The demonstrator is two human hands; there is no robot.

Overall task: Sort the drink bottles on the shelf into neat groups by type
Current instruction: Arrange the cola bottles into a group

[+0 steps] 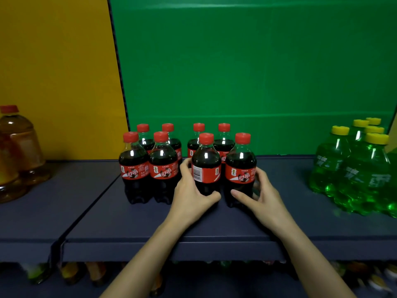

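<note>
Several cola bottles with red caps and red labels stand in two rows at the middle of the dark shelf [107, 211]. My left hand [191, 190] is wrapped around the lower part of one front-row cola bottle [206, 164], whose barcode faces me. My right hand [257, 194] grips the base of the cola bottle [240, 166] just right of it. Both bottles stand upright and close together. At the right end, several green soda bottles [354, 168] with yellow caps form a tight cluster.
Amber tea bottles [19, 151] with a red cap stand at the far left against a yellow panel. A green back panel [236, 72] rises behind the colas. A seam [86, 211] splits the shelf. Blurred bottles lie on a lower shelf [96, 274].
</note>
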